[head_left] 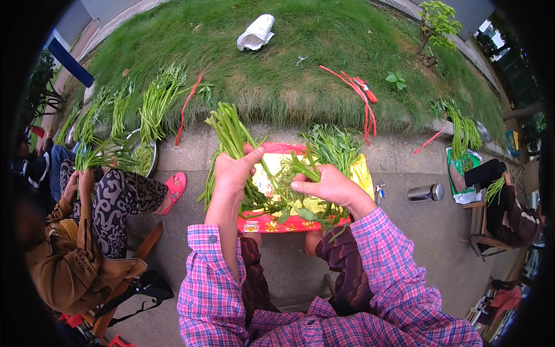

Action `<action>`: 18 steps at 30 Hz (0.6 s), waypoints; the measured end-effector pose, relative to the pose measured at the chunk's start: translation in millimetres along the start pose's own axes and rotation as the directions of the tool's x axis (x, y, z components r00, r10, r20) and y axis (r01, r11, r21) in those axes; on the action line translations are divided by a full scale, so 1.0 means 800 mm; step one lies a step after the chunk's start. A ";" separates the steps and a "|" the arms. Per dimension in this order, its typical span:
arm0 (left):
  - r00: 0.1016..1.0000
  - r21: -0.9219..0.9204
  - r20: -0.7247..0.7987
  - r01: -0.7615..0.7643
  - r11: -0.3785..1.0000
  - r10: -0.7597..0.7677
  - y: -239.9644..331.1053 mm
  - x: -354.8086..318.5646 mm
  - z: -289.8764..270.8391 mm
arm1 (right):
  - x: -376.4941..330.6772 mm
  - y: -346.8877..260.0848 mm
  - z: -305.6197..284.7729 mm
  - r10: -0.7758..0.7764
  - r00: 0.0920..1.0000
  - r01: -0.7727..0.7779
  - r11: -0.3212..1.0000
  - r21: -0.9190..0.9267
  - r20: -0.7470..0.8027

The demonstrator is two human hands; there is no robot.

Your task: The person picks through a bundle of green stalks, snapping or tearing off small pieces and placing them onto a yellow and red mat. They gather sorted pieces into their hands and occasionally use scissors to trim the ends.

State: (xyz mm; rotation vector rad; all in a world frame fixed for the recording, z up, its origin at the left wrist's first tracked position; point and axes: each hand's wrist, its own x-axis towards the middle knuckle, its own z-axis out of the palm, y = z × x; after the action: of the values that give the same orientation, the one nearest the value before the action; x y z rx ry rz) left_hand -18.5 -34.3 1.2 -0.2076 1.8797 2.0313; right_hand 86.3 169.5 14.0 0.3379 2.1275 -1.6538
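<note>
My left hand (234,170) is closed round a thick bunch of leafy green stems (226,132), their cut ends pointing up and away from me. Opposite it, my right hand (334,189) pinches a smaller bundle of green stems (305,168) between thumb and fingers. Leaves and thin stalks hang in the gap between the hands. Below them a red and yellow printed sheet (272,222) lies in front of my knees. On its far right part rests a pile of leafy greens (334,143).
Red ties (361,95) and a white bag (256,33) lie on the grass. A steel flask (426,192) lies to the right. Seated people handle greens on both sides, with a metal basin (151,151) by the left one. More green bundles (162,104) line the kerb.
</note>
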 end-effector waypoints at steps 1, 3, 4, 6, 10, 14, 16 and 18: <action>1.000 0.038 0.009 -0.005 0.999 0.004 -0.002 0.000 0.000 | -0.001 -0.002 -0.001 -0.004 1.000 0.004 1.000 -0.003 -0.005; 1.000 0.107 0.026 -0.012 0.994 0.010 -0.004 0.001 0.000 | -0.004 -0.005 -0.003 -0.011 1.000 0.011 1.000 -0.010 -0.016; 0.999 0.139 0.032 -0.015 0.990 0.011 -0.004 0.001 0.001 | -0.006 -0.008 -0.004 -0.010 1.000 0.010 1.000 -0.009 -0.003; 0.999 0.199 0.036 -0.026 0.980 0.019 -0.005 0.001 0.001 | -0.009 -0.012 -0.006 -0.008 1.000 0.008 1.000 -0.009 0.024; 0.998 0.270 0.034 -0.052 0.962 0.045 -0.002 -0.001 0.006 | -0.009 -0.010 -0.012 0.015 0.995 -0.007 0.997 -0.079 0.095; 0.998 0.267 0.024 -0.061 0.962 0.057 -0.004 0.001 0.005 | -0.009 -0.004 -0.013 0.046 0.988 -0.034 0.996 -0.079 0.150; 0.998 0.289 0.021 -0.055 0.956 0.051 -0.005 0.000 0.004 | -0.010 -0.003 -0.014 0.058 0.985 -0.039 0.993 -0.111 0.165; 0.999 0.282 0.016 -0.045 0.958 0.042 -0.007 0.000 0.005 | -0.015 -0.006 -0.016 0.067 0.985 -0.035 0.980 -0.195 0.159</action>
State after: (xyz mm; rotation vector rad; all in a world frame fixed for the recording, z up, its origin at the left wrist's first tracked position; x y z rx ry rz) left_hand -16.1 -30.1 -3.8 -0.0806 2.1561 1.7580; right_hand 92.2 181.7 26.0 0.1878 2.1134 -1.3835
